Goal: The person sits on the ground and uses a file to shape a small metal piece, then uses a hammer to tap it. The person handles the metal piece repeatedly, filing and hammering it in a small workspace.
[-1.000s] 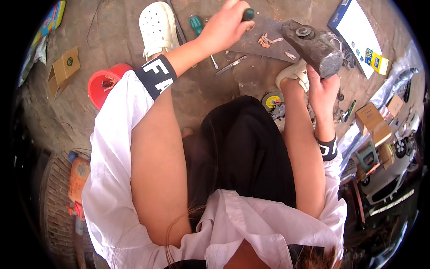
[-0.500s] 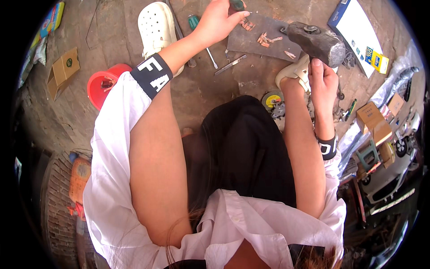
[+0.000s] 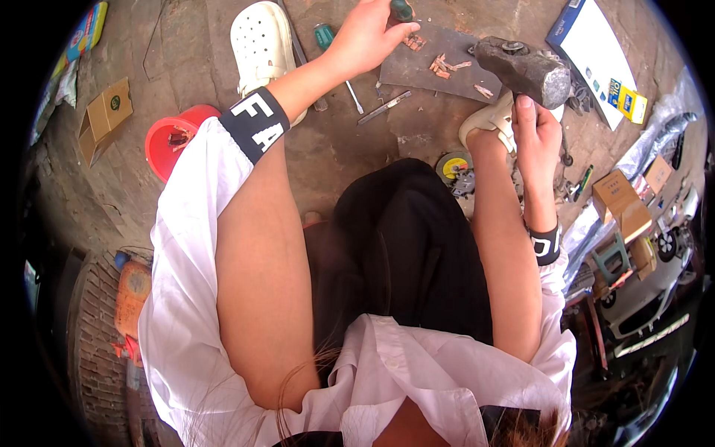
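Note:
At the top edge my left hand [image 3: 369, 39] is closed around a tool with a dark green handle [image 3: 401, 10], probably a screwdriver; its far end is out of view. Beside that hand, reddish-brown metal scraps [image 3: 441, 65] lie on a dark flat plate [image 3: 398, 73]. My right hand [image 3: 538, 134] grips the handle of a heavy hammer [image 3: 521, 68], whose worn steel head is held up over the plate's right end. Near my left forearm rests a second green-handled screwdriver [image 3: 325, 37], with a narrow metal strip [image 3: 383, 107] to its right.
A red bucket [image 3: 165, 149] with scraps inside stands left, by an open cardboard box [image 3: 104, 119]. My cream clogs [image 3: 262, 46] flank the plate. A yellow-labelled disc [image 3: 453, 167] lies between my legs. To the right are a white-and-blue box [image 3: 592, 56], a brown carton [image 3: 622, 201] and plastic wrap.
The green handle in my left hand has shifted slightly, showing a little more at the top edge. The hammer head has moved slightly left; both grips stay the same.

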{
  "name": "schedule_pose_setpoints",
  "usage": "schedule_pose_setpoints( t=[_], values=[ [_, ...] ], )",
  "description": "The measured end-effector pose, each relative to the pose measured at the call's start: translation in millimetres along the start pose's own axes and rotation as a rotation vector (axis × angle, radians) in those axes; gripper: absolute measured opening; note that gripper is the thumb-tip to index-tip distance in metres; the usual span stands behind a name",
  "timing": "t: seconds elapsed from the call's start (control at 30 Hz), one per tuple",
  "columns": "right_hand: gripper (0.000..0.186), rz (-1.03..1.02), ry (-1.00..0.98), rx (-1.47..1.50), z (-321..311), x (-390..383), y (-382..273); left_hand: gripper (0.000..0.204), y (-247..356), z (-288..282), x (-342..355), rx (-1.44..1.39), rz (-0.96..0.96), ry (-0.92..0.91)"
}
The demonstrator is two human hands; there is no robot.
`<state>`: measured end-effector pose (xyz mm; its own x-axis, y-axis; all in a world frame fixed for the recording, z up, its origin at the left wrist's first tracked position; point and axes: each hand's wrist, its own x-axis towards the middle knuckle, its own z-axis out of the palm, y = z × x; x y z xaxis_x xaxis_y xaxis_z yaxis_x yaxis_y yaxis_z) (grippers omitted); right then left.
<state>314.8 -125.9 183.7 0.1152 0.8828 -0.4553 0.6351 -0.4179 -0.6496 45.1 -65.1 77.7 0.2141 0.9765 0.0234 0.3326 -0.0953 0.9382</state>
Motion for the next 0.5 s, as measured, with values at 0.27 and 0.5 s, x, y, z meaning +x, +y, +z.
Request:
schedule_pose_setpoints(
  t=[0.27, 0.5],
  values=[
    [0.046, 0.016, -0.016, -0.053, -1.9, 1.0, 1.5, 0.017, 2.9, 1.2, 2.6, 0.023, 0.019, -0.017],
    [0.049, -0.075, 0.026, -0.022, 6.0, -1.6, -11.7, 0.022, 1.0, 4.3, 3.9, 0.083, -0.005, 0.013]
  ],
)
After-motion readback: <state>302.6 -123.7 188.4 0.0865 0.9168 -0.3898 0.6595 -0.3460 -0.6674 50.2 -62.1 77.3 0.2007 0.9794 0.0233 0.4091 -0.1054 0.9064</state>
